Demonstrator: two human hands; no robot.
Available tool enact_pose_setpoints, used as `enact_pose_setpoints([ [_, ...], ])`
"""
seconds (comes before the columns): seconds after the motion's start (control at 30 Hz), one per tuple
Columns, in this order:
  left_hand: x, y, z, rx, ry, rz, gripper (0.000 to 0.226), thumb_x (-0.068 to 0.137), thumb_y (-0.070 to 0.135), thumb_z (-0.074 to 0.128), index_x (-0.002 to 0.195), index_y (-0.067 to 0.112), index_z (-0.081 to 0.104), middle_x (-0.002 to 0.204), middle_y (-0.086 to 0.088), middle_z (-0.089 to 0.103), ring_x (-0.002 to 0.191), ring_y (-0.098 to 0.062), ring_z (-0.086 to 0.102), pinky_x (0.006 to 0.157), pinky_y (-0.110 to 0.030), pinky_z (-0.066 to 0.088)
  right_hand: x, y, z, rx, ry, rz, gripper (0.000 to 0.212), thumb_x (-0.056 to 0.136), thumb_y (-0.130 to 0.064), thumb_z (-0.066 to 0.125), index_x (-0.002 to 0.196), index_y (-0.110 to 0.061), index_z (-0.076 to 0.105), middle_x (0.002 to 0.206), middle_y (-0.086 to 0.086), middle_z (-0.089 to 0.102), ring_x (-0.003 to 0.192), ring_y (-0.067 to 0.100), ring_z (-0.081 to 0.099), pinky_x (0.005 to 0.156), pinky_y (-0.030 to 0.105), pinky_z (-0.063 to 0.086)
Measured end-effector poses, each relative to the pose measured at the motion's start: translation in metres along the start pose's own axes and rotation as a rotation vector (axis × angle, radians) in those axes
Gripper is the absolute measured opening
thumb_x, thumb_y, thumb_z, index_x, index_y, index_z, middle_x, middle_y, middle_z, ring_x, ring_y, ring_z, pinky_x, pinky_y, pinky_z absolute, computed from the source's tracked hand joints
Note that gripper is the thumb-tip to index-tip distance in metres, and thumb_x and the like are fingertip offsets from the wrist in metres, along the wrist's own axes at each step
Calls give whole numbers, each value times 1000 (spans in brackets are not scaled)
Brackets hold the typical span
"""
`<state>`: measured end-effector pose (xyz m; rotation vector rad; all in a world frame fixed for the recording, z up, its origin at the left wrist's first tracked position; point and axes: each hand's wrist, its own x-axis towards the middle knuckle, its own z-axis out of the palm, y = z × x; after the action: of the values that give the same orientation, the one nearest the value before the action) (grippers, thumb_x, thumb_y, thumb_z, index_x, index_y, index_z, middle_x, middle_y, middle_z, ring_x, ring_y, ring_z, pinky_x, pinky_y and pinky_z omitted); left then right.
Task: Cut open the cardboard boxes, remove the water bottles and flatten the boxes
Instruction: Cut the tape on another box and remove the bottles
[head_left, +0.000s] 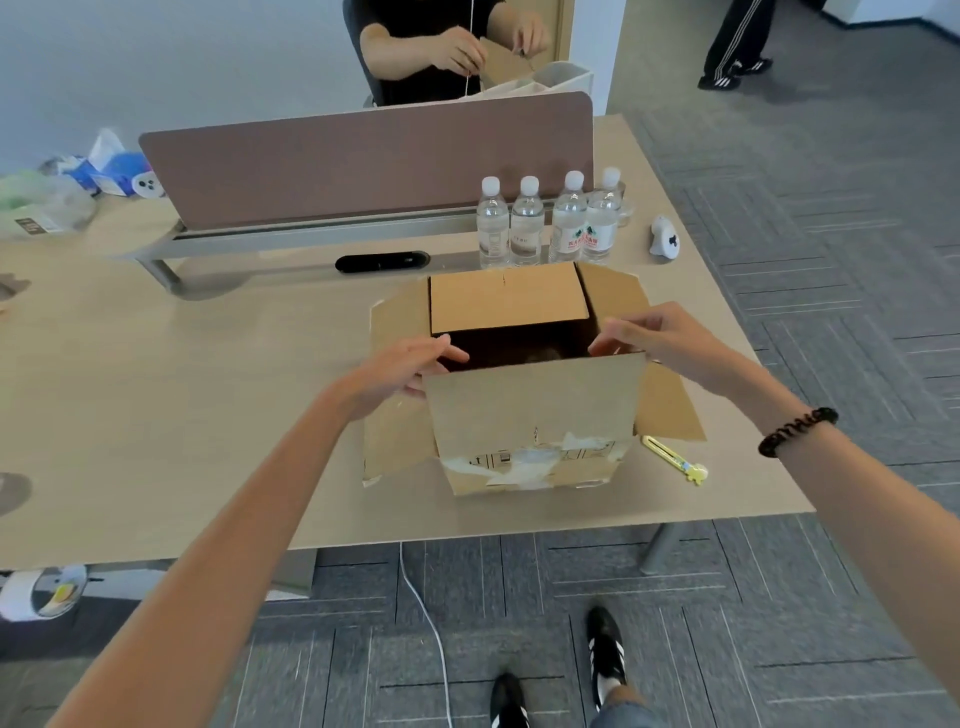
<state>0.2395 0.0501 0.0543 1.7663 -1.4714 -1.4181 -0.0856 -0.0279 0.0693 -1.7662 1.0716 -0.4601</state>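
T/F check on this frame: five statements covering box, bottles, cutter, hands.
1. The box is open at the top. True.
2. Four bottles stand inside the box. False: they stand on the table, behind the box.
3. The cutter lies on the table, to the right of the box. True.
4. The right hand holds the cutter. False: it holds the box's near flap at its right corner, and nothing touches the cutter.
5. The left hand grips the near flap at its left corner. True.
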Motion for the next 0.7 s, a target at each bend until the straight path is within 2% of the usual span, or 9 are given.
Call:
enact_pose_setpoints([
  [0.1,-8,-1,5,-9,-116,-8,39,103,46,37,127,25,61,105,-3,74,96,-12,69,88,-26,52,-14,-7,-2,67,-142,55,47,97,-46,45,98,-10,75,96,5,75,82,25,67,81,34,51],
  [0.17,-10,-4,14,16,-201,12,31,101,38,48,127,24,58,103,-4,75,87,-16,72,84,-24,55,-22,-6,-1,65,-272,105,43,97,-40,48,105,-4,70,100,9,74,78,25,67,72,29,55],
  [0.27,-7,-12,30,58,-207,19,37,92,26,67,127,21,57,106,-6,73,78,-20,73,78,-28,59,-26,5,5,-7,-378,166,32,92,-32,59,110,-7,66,100,8,73,78,25,69,69,30,57],
  [0.37,-1,-27,48,264,-169,112,43,84,28,75,124,21,60,112,-1,69,92,-17,70,88,-35,57,-27,20,18,-49,-323,196,27,88,-31,67,108,-12,67,93,4,74,76,23,69,66,29,56],
  [0.43,-1,-33,60,399,-140,161,49,82,35,76,126,20,61,116,2,68,99,-9,63,93,-29,52,-27,31,29,-82,-243,184,26,83,-33,73,102,-16,68,90,2,73,75,23,68,63,30,55],
  [0.53,0,-39,72,471,-122,169,57,83,41,75,132,20,57,128,3,61,105,-7,55,88,-20,43,-25,48,44,-269,-176,130,36,71,-45,81,99,-26,67,95,-6,66,87,17,62,72,29,50],
  [0.6,1,-43,77,523,-135,157,57,85,42,72,135,21,54,126,7,57,107,-6,50,82,-14,39,-27,55,53,-342,-179,104,47,69,-44,83,108,-27,62,107,-10,59,98,12,56,79,25,43],
  [0.63,2,-45,79,559,-146,151,56,87,43,70,136,22,53,125,8,55,109,-6,49,83,-14,38,-27,57,58,-364,-188,103,52,71,-45,82,115,-27,59,115,-11,56,105,11,54,84,26,42],
  [0.7,5,-50,85,618,-174,136,52,90,45,65,136,25,51,130,7,54,115,-12,51,93,-24,43,-27,59,67,-433,-190,121,57,78,-51,73,127,-30,54,128,-13,51,117,11,49,95,31,41],
])
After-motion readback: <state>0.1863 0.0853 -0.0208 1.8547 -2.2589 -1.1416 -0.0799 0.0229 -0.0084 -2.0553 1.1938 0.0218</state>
